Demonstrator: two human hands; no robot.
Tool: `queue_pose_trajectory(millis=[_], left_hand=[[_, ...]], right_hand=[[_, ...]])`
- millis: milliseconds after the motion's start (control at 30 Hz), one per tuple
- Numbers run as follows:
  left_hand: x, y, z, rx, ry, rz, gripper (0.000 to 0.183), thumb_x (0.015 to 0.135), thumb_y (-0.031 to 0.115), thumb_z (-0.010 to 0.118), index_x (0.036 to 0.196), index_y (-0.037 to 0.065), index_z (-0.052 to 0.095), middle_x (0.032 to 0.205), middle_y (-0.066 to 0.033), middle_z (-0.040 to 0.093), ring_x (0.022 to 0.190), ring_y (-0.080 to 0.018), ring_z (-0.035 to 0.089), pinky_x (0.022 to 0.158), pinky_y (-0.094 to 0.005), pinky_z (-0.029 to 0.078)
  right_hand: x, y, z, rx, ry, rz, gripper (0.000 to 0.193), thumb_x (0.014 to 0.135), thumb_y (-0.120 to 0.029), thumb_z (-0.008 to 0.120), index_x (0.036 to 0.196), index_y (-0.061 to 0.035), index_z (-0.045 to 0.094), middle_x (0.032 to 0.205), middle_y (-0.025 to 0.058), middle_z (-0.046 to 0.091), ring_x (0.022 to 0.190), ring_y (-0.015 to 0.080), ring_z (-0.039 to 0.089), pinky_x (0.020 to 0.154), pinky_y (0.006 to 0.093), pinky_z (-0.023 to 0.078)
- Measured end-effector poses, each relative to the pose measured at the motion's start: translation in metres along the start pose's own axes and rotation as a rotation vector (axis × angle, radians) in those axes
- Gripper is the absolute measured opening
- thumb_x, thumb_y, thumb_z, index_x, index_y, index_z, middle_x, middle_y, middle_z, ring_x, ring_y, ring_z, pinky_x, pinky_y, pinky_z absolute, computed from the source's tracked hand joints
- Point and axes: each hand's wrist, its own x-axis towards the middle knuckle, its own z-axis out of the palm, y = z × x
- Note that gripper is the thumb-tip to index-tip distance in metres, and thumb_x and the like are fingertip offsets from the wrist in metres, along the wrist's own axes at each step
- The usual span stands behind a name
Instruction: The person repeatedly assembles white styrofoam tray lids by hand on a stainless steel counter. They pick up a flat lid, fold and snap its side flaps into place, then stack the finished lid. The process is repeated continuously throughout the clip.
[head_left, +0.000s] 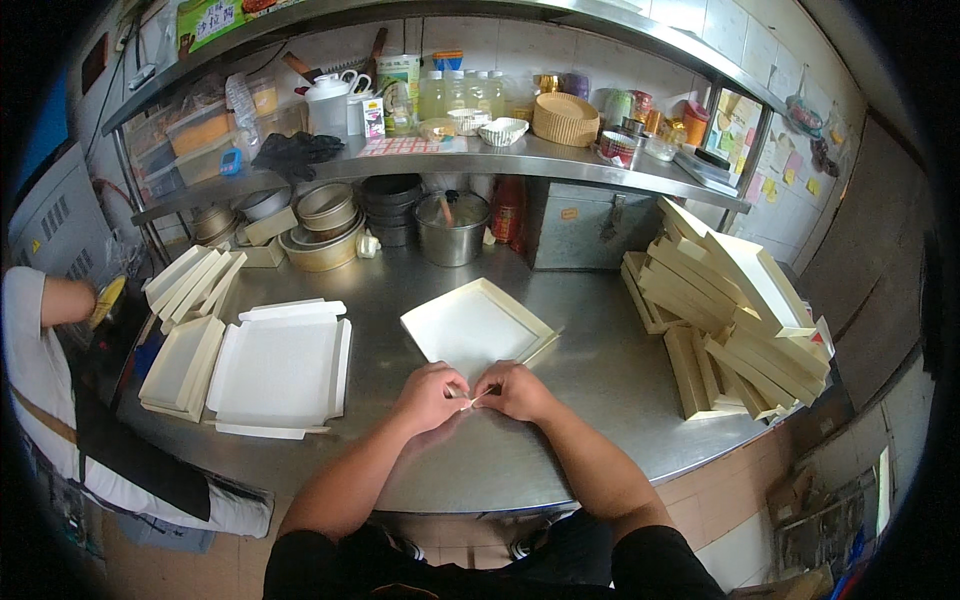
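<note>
A shallow cream cardboard tray with a white inside (pixel 477 322) lies turned cornerwise on the metal table in front of me. Its far sides stand upright. My left hand (pixel 430 398) and my right hand (pixel 512 390) meet at its near corner, fingers pinched on the cardboard there. The fingers hide most of that corner, so I cannot tell how its flaps lie. To the left, an unfolded white cardboard blank (pixel 282 365) rests flat, its side flaps partly raised. Beside it sits a stack of folded trays (pixel 182 368).
A tall, uneven pile of cardboard trays (pixel 740 310) stands on the right. Along the back are a metal box (pixel 590 228), a steel pot (pixel 453 238) and round pans (pixel 328 230). Above runs a loaded metal shelf (pixel 480 163). Another person (pixel 60 370) stands at far left.
</note>
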Motion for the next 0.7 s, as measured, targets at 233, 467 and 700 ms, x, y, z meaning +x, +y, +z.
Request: queue_pose_trajectory(millis=[233, 467, 700], left_hand=[[-0.009, 0.004, -0.02, 0.12, -0.047, 0.005, 0.026, 0.083, 0.019, 0.09, 0.108, 0.013, 0.083, 0.103, -0.0057, 0.081, 0.092, -0.0276, 0.078, 0.084, -0.0398, 0.062], [-0.007, -0.01, -0.026, 0.063, -0.262, 0.099, 0.042, 0.078, 0.02, 0.093, 0.116, 0.011, 0.079, 0.117, -0.0106, 0.078, 0.11, -0.033, 0.072, 0.106, -0.0428, 0.054], [-0.012, -0.004, -0.02, 0.112, -0.321, -0.075, 0.041, 0.077, 0.018, 0.093, 0.112, 0.01, 0.075, 0.118, -0.0098, 0.074, 0.121, -0.0341, 0.064, 0.107, -0.0431, 0.052]], right_hand=[[0.0, -0.001, 0.002, 0.219, -0.15, -0.192, 0.019, 0.078, -0.002, 0.092, 0.092, -0.0079, 0.081, 0.102, 0.008, 0.078, 0.102, 0.0311, 0.072, 0.092, 0.0428, 0.056], [-0.004, 0.001, 0.004, 0.111, -0.116, -0.232, 0.023, 0.074, -0.003, 0.093, 0.09, -0.0105, 0.078, 0.109, 0.0056, 0.078, 0.108, 0.0302, 0.071, 0.105, 0.0474, 0.05], [-0.003, -0.008, -0.005, 0.104, -0.101, -0.209, 0.031, 0.072, -0.007, 0.095, 0.096, -0.0151, 0.079, 0.111, 0.0009, 0.076, 0.115, 0.0268, 0.07, 0.124, 0.0578, 0.032]])
